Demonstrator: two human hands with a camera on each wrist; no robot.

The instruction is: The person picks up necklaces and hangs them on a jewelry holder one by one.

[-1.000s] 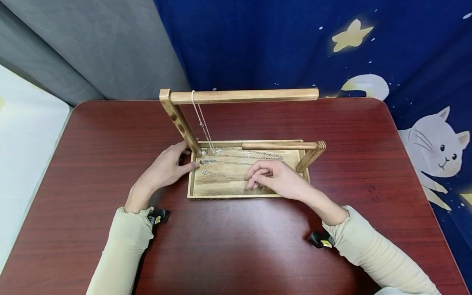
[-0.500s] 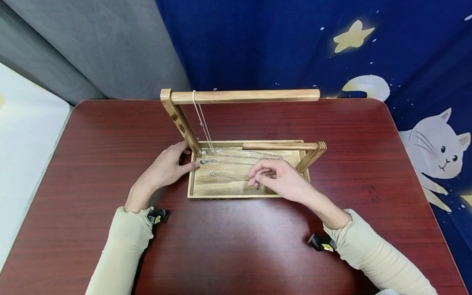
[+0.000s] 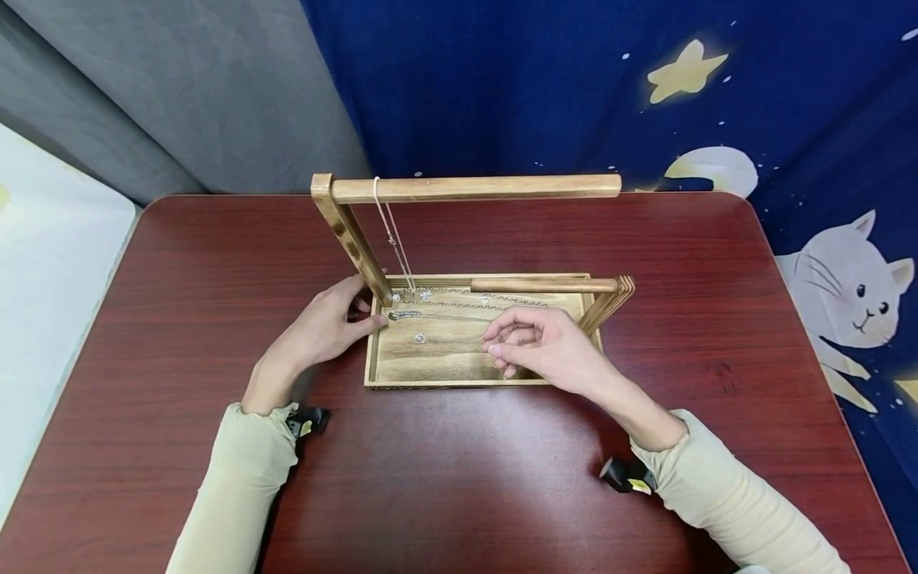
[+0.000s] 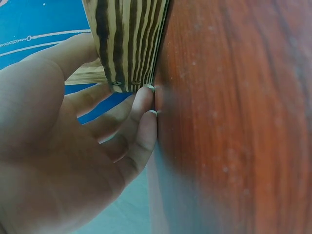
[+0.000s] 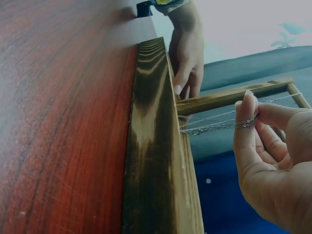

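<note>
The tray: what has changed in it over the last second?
The pendant has moved right, closer to the right hand, which pinches a chain. The left hand is still at the left end of the tray; the necklace still hangs on the bar.

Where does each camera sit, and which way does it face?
Head: worn on the person's head, facing forward and down at a wooden tray on a table; the left hand, the right hand and both sleeves show.
Left wrist: worn on that wrist, facing the tray's end and the tabletop; the left hand shows close up, the right not at all.
Right wrist: worn on that wrist, facing along the tray; the right hand shows close up, pinching a chain, with the left hand farther off.
Shared: head and right wrist views both show both hands and the tray.
</note>
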